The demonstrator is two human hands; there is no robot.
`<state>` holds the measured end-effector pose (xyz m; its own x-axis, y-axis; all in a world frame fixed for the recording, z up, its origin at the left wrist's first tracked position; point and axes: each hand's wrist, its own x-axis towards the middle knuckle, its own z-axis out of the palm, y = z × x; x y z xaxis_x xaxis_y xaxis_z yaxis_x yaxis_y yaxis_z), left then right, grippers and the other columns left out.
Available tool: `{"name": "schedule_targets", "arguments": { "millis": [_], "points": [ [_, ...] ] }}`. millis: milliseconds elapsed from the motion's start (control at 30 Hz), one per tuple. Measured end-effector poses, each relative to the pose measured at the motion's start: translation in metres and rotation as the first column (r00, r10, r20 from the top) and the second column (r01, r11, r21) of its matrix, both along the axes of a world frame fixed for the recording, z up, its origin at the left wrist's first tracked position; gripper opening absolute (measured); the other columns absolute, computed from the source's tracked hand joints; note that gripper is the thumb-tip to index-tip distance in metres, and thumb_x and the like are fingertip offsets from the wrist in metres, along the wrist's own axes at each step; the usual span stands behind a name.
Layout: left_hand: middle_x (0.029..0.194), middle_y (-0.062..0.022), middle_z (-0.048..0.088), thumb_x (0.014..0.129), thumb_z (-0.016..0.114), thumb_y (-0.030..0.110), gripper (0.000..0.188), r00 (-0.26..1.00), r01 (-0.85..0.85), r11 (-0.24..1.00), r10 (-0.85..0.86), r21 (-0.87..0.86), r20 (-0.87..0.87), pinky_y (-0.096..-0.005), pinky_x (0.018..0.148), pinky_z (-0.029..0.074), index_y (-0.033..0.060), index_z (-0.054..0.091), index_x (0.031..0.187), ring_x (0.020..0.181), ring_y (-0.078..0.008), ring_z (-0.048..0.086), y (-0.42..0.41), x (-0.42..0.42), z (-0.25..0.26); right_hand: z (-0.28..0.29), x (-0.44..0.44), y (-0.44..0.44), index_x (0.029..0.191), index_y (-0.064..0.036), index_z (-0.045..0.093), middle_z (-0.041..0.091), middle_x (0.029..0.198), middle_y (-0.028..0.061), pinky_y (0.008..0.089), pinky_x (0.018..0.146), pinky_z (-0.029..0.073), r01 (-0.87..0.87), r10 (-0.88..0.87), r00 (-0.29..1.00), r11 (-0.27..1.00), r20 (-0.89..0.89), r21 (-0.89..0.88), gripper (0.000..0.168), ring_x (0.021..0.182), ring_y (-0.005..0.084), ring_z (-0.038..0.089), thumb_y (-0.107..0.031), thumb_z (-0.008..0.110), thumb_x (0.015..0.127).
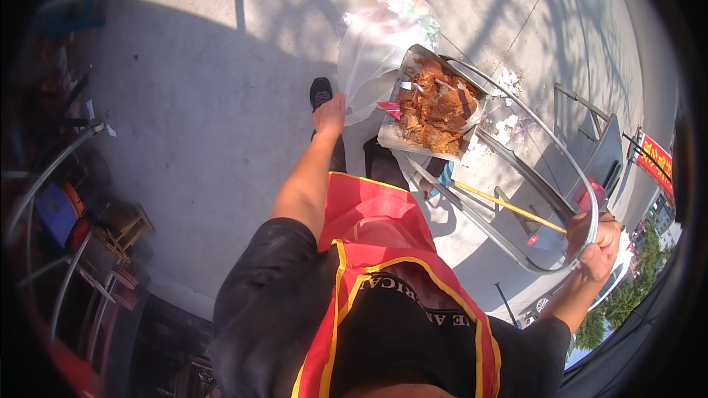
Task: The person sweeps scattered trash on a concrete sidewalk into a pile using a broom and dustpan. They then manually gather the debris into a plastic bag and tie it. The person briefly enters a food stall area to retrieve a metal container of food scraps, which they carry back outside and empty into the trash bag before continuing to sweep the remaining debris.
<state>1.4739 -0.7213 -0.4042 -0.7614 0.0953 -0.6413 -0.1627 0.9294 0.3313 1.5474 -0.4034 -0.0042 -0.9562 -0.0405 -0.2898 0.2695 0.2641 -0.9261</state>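
Centre of the view, my left hand point(330, 116) grips the rim of a clear plastic bag point(368, 61) that holds crumpled light-coloured waste. Out at the right, my right hand point(597, 243) is closed round the curved metal handle point(558, 146) of a large dustpan point(395, 135). Its pan lies beside the bag's mouth, heaped with torn reddish-brown sheets point(437, 105), with white scraps and a red wrapper point(390, 108) among them. A yellow stick point(509, 204) runs from a blue piece near the pan to my right hand; whether I grip it too, I cannot tell.
Crumpled white paper point(509, 85) litters the concrete beyond the pan. A metal-legged table point(594, 149) stands at the right, near a red sign point(654, 160). Stools point(124, 226) and metal frames crowd the left edge. A teal object point(74, 5) is at the upper left.
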Motion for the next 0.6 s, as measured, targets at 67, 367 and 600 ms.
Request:
{"name": "schedule_targets", "arguments": {
  "millis": [67,367,600],
  "points": [
    [0.084,-0.0156,0.057,0.084,0.033,0.036,0.028,1.000,0.018,0.999,-0.018,0.027,-0.001,-0.0425,0.069,0.041,0.0192,0.051,0.097,0.079,-0.0358,0.053,-0.001,-0.004,0.003,-0.004,-0.007,-0.009,0.049,-0.002,0.051,0.045,0.041,0.0050,0.0268,0.037,0.032,-0.106,0.108,0.993,0.994,0.054,-0.041,0.036,0.034,0.0195,0.044,-0.030,0.060,0.070],
    [0.081,-0.0122,0.058,0.083,0.035,0.038,0.028,0.989,0.029,0.961,0.013,0.275,-0.150,-0.0425,0.063,0.041,0.0200,0.051,0.097,0.075,-0.0349,0.054,0.023,-0.005,0.010,-0.052,-0.060,-0.022,0.051,-0.001,0.047,0.039,0.042,-0.0012,0.0252,0.035,0.024,-0.274,0.326,0.870,0.943,0.369,-0.187,0.031,0.035,0.0089,0.033,-0.018,0.058,0.075],
    [0.075,-0.0166,0.058,0.082,0.040,0.024,0.026,0.961,0.272,0.962,-0.273,0.029,0.048,-0.0406,0.061,0.043,0.0125,0.041,0.105,0.072,-0.0328,0.056,-0.002,0.010,0.015,-0.080,-0.101,0.015,0.052,-0.007,0.042,0.035,0.045,-0.0044,0.0189,0.033,0.014,0.115,-0.020,0.933,0.962,0.359,-0.246,0.032,0.035,0.0021,0.023,-0.020,0.050,0.081]
  ]
}}
